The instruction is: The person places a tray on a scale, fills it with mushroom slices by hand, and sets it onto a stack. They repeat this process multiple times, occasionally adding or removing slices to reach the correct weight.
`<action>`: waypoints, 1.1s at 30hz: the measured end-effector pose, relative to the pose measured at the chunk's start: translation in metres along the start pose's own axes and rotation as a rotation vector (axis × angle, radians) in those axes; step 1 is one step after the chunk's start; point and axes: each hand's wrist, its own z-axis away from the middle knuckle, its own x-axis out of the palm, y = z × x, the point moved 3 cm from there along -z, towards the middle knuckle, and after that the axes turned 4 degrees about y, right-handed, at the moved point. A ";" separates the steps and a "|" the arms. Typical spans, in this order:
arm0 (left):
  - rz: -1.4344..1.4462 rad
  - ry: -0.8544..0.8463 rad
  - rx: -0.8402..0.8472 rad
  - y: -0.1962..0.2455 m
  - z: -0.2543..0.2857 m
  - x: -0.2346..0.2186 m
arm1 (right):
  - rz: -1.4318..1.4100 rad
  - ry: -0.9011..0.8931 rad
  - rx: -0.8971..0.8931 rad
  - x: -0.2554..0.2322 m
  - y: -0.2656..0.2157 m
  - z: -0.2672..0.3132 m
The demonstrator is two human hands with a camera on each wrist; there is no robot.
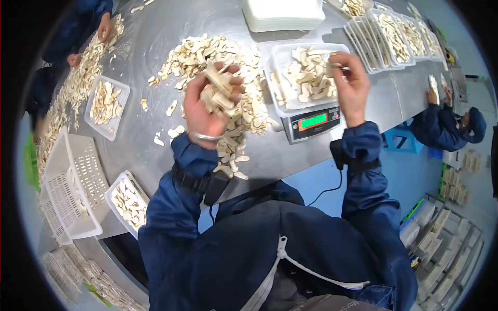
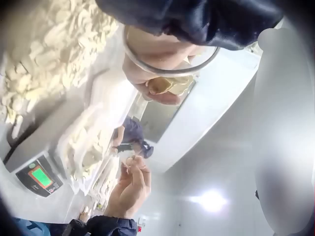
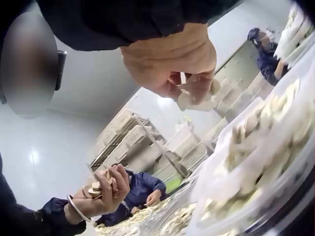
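Scale (image 1: 298,136): stands on the metal worktable (image 1: 150,44); its lit green display (image 1: 313,121) faces the wearer, and the digits are not clearly legible.

Left hand (image 1: 206,115): positioned to the left of the scale, above the loose pile (image 1: 254,111). The fingers curl around a handful of slices (image 1: 220,89), several pieces deep, their ends projecting past the fingers at various angles. A metal bangle (image 1: 205,136) encircles the wrist.

Right hand (image 1: 355,89): positioned above the right side of the scale. Thumb and fingers pinch a pale piece (image 1: 335,66) over the edge of the tray; the exact count of pieces in the pinch cannot be determined.

Slices, appearance: thin, elongated and mostly curved, some widening at one end. Colour is cream to pale yellow, with tan or brownish margins on some. Sizes are irregular.

Slices, location: in both hands; heaped in the translucent white tray (image 1: 281,109) seated on the scale; and spread in the loose pile left of the scale.

Surrounding items: a stack of white trays (image 1: 282,15) lies beyond the scale. Filled trays (image 1: 381,44) stand in a leaning row to its right. A perforated basket (image 1: 93,160) stands well to its left.
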 end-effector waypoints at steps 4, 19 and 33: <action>-0.181 -0.072 0.009 -0.046 -0.048 0.050 | -0.019 0.047 0.137 -0.057 0.035 -0.017; -1.376 -0.289 0.210 -0.076 -0.071 0.079 | 0.276 -0.024 -0.060 -0.083 0.018 -0.004; -1.724 0.603 0.563 0.153 -0.010 -0.157 | 0.258 -0.538 -0.048 0.137 0.001 0.100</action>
